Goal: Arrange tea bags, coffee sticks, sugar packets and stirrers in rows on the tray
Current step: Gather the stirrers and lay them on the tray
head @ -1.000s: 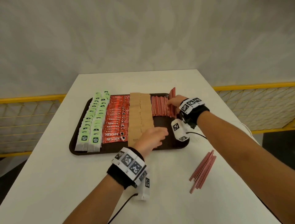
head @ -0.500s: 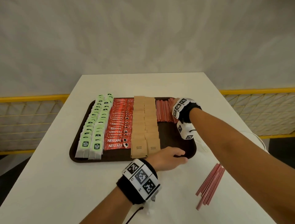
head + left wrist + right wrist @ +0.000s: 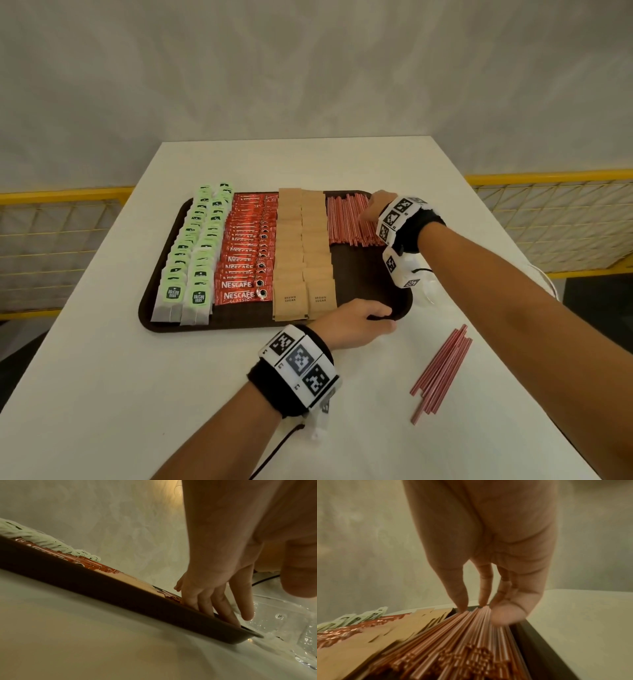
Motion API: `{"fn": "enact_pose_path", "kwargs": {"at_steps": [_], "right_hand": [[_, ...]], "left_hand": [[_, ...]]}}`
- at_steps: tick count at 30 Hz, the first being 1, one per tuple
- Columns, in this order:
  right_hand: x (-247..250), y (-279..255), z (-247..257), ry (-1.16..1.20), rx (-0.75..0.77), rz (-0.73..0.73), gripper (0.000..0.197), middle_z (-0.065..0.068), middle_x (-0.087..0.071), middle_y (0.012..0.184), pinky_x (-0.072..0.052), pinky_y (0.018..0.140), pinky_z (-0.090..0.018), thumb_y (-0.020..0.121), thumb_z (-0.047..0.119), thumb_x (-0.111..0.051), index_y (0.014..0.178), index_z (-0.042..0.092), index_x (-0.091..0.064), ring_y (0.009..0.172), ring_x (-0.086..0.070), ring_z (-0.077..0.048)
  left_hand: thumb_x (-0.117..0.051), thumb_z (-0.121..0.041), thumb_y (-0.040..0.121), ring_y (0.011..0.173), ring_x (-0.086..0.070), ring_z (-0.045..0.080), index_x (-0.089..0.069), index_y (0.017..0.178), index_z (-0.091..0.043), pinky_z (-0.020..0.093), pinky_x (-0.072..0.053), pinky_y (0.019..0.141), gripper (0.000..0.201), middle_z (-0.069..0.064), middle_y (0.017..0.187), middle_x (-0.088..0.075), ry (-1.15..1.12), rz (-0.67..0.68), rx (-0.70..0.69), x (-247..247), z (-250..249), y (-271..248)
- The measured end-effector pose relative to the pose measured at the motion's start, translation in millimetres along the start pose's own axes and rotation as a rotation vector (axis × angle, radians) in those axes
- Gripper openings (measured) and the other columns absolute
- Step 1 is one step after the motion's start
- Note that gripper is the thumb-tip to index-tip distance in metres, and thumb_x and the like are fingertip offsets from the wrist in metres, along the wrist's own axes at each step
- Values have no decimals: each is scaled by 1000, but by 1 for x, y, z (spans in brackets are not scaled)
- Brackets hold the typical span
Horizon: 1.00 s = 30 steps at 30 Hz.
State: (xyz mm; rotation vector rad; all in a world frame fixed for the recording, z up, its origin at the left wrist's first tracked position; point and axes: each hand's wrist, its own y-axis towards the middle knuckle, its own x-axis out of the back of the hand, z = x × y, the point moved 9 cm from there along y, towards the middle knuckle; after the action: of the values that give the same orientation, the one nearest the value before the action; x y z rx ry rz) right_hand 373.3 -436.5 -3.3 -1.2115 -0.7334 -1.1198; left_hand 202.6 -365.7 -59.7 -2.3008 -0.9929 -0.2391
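Note:
A dark brown tray point(image 3: 147, 308) holds rows, left to right: green tea bags point(image 3: 195, 246), red coffee sticks point(image 3: 246, 253), brown sugar packets point(image 3: 303, 253) and pink stirrers point(image 3: 346, 222) at the far right. My right hand point(image 3: 373, 209) is over the stirrers. In the right wrist view its straight fingertips point(image 3: 481, 604) touch the far end of the stirrers point(image 3: 471, 635). My left hand point(image 3: 356, 322) rests on the tray's near rim at the right. Its straight fingers point(image 3: 214, 601) lie over the rim point(image 3: 120, 592). It holds nothing.
A loose bundle of pink stirrers point(image 3: 442, 370) lies on the white table point(image 3: 102, 377), right of my left hand. Something of clear plastic point(image 3: 291, 628) lies against the tray's right corner. Yellow mesh railings point(image 3: 548, 222) flank the table. The tray's near right part point(image 3: 363, 274) is bare.
My left hand has drawn back from the sugar packets to the tray's near rim. The stirrers that my right hand held tilted up now lie flat with the others.

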Motion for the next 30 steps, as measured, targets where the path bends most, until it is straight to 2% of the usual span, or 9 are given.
{"fn": "enact_pose_path", "kwargs": {"at_steps": [4, 7, 14, 18, 21, 24, 26, 28, 30], "right_hand": [[-15, -1, 17, -71, 25, 55, 9, -3, -45, 74, -44, 63, -25, 87, 8, -54, 78, 9, -56, 73, -46, -18], [-34, 1, 23, -144, 72, 135, 39, -8, -53, 99, -44, 95, -36, 83, 14, -66, 118, -2, -59, 99, -56, -27], [-33, -1, 27, -74, 88, 87, 30, -14, -63, 117, -48, 92, -37, 88, 13, -59, 113, -3, -61, 97, -59, -26], [-28, 1, 24, -95, 85, 42, 19, -10, -62, 82, -49, 71, -30, 90, 12, -51, 79, 2, -63, 84, -54, -23], [-16, 6, 20, -29, 89, -55, 20, -17, -65, 102, -52, 79, -33, 88, 8, -50, 95, -2, -66, 99, -61, -28], [-26, 5, 16, -43, 62, -2, 20, -7, -51, 80, -39, 55, -20, 90, 6, -45, 70, 7, -46, 81, -52, -21], [-31, 4, 13, 17, 42, 3, 14, -8, -54, 88, -44, 62, -24, 92, 2, -42, 83, 5, -52, 89, -55, -24], [-20, 3, 10, 111, 58, -102, 32, -18, -56, 120, -49, 86, -34, 90, -3, -40, 119, -4, -55, 111, -55, -31], [-5, -3, 6, 175, 57, -192, 36, -21, -56, 125, -48, 91, -37, 90, -3, -39, 121, -7, -55, 113, -55, -32]], "left_hand": [[-51, -31, 96, 133, -37, 9, -44, 140, -16, 20, -28, 107, 47, -2, 144, -44, -23, -7, -3, 0, 2, 1], [-52, -29, 96, 133, -38, 10, -44, 140, -15, 19, -27, 106, 47, -2, 144, -44, -44, -10, -1, 0, 2, 3], [-54, -30, 94, 130, -42, 10, -47, 137, -16, 25, -31, 110, 46, -2, 140, -48, -113, -30, 17, 0, 8, 6], [-53, -29, 95, 130, -42, 10, -46, 138, -15, 23, -31, 109, 46, -1, 141, -48, -112, -34, 9, 0, 7, 7], [-53, -27, 95, 129, -43, 10, -46, 137, -14, 20, -31, 106, 45, 0, 140, -48, -111, -35, 2, 0, 5, 7], [-54, -26, 95, 129, -44, 11, -48, 136, -13, 22, -31, 108, 44, 0, 138, -50, -114, -42, 5, 0, 7, 8], [-54, -26, 94, 128, -45, 12, -50, 135, -13, 25, -32, 109, 43, 1, 136, -52, -118, -46, 1, 0, 8, 9], [-54, -26, 94, 127, -46, 12, -51, 135, -13, 25, -33, 108, 43, 1, 135, -53, -112, -50, 1, 0, 8, 9], [-54, -26, 95, 126, -47, 13, -51, 135, -12, 25, -34, 108, 43, 2, 135, -54, -110, -51, -3, -1, 8, 9]]}}
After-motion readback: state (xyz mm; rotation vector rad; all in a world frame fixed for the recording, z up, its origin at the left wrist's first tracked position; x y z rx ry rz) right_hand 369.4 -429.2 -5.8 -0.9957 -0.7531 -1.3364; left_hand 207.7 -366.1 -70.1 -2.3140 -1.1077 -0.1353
